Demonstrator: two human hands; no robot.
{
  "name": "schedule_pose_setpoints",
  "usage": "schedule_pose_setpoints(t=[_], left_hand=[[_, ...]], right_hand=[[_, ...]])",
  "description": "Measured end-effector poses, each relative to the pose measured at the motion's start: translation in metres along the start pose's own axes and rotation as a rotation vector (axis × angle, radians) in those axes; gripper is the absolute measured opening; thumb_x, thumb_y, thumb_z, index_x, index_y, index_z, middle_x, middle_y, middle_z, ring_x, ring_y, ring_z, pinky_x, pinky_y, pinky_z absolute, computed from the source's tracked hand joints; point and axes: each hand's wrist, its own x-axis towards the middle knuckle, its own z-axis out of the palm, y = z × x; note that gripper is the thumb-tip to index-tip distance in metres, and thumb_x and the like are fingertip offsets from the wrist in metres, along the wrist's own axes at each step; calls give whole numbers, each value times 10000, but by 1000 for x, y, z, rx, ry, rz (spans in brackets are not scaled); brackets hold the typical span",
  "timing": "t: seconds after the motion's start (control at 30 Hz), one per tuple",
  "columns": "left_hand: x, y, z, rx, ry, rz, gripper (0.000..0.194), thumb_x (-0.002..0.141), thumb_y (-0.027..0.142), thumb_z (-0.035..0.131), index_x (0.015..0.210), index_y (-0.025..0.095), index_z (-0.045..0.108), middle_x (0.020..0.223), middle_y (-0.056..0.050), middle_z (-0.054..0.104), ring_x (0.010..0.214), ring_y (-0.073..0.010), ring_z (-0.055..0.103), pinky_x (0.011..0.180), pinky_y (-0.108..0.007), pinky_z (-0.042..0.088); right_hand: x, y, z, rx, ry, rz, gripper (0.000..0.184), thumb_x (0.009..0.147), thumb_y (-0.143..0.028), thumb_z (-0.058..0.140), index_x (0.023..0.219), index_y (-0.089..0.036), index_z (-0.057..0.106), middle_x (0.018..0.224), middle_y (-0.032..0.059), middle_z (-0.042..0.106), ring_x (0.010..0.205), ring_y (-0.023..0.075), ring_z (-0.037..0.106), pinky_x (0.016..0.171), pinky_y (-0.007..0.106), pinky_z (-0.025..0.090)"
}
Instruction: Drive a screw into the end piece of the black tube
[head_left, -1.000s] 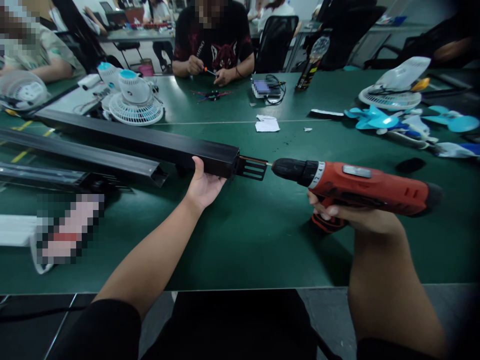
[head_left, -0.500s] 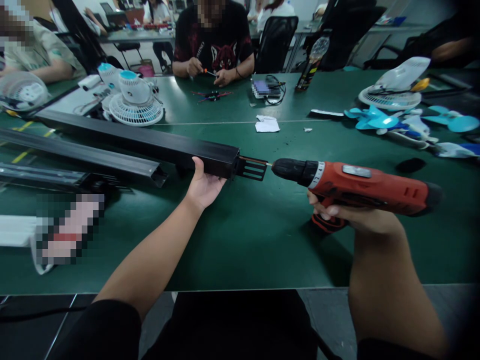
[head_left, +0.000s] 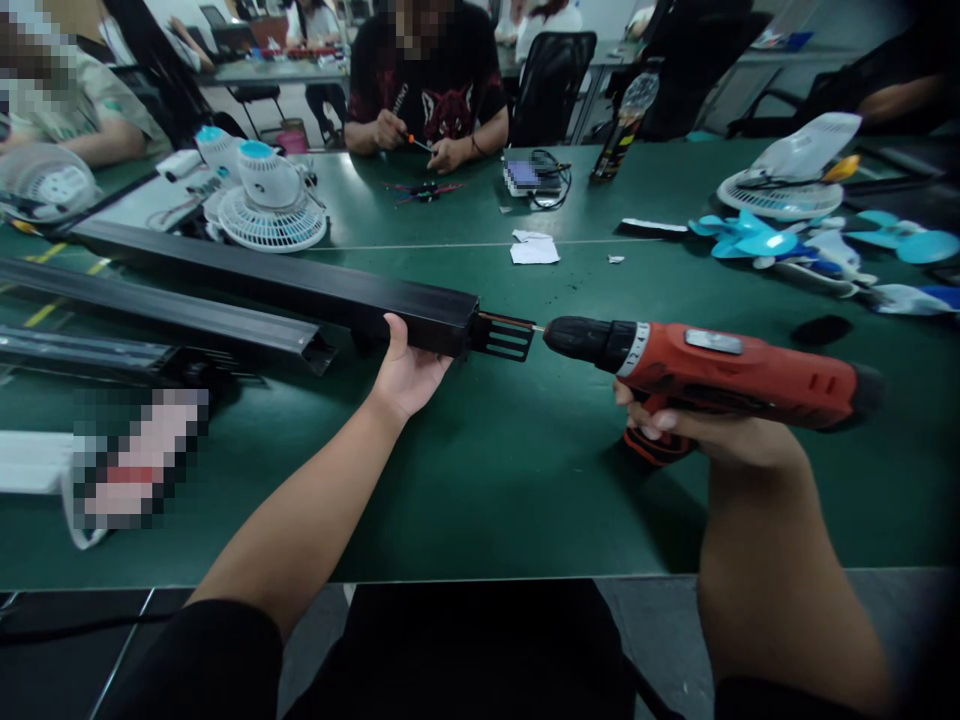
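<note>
My left hand [head_left: 411, 372] grips the near end of a long black rectangular tube [head_left: 330, 290], thumb on its side and fingers underneath. A slotted black metal plate [head_left: 507, 338] sticks out of that end. My right hand [head_left: 675, 425] is wrapped round the handle of a red and black cordless drill [head_left: 750, 375], which lies level and points left. From its black chuck [head_left: 581, 338] a thin bit reaches to the slotted plate's right edge and on toward the tube end. Where the bit's tip sits inside the tube is hidden.
More black metal profiles [head_left: 157, 305] lie at left, by a blurred-out pinkish item [head_left: 150, 455]. White fans [head_left: 270, 205] and blue fan blades [head_left: 742, 238] are on the green table [head_left: 480, 500]. A person opposite [head_left: 427, 90] holds a screwdriver. A bottle [head_left: 628, 120] stands near the far edge.
My hands, the tube and the drill stay practically in place. Across the table, the other person's screwdriver hand has shifted very slightly.
</note>
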Motion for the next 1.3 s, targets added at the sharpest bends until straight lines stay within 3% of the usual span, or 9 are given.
schedule_pose_setpoints(t=[0.2, 0.37, 0.57, 0.77, 0.97, 1.3], left_hand=[[0, 1, -3, -33, -22, -4, 778, 1277, 781, 569, 1863, 274, 638, 1667, -127, 856, 1809, -331, 647, 1515, -493, 558], [2, 1, -4, -14, 0, -17, 818, 1269, 816, 542, 1857, 256, 643, 1702, -134, 838, 1815, -325, 639, 1510, -453, 554], [3, 1, -8, -42, -23, -16, 826, 1269, 799, 568, 1887, 252, 606, 1728, -141, 822, 1813, -332, 642, 1516, -480, 551], [7, 1, -14, -60, -50, -20, 825, 1259, 795, 606, 1887, 261, 607, 1754, -134, 813, 1823, -347, 632, 1527, -496, 539], [10, 0, -19, -70, -67, -15, 818, 1264, 780, 612, 1898, 263, 596, 1769, -144, 801, 1833, -364, 619, 1519, -538, 557], [4, 1, -9, -53, -43, -5, 786, 1282, 767, 575, 1889, 269, 606, 1726, -125, 824, 1810, -343, 646, 1501, -503, 576]], right_hand=[[1, -2, 2, -8, -6, -24, 325, 949, -560, 1104, 1087, -291, 983, 859, 64, 836, 566, 193, 643, 454, 359, 587], [1, 1, 1, -4, 0, -30, 323, 963, -552, 1094, 1126, -294, 989, 872, 66, 841, 567, 199, 658, 441, 353, 589], [0, 1, 0, -13, -24, -37, 319, 987, -554, 1086, 1128, -289, 977, 814, 48, 805, 586, 200, 665, 476, 343, 624], [1, 2, 0, 8, -16, -63, 314, 981, -526, 1101, 1139, -281, 983, 902, 51, 859, 599, 172, 698, 523, 311, 649], [0, 3, 0, 8, -24, -36, 319, 989, -541, 1093, 1148, -285, 992, 864, 52, 862, 578, 179, 705, 471, 299, 612], [-2, 4, -2, 14, -26, -28, 310, 979, -507, 1099, 1157, -279, 986, 874, 49, 840, 568, 168, 675, 450, 293, 607]])
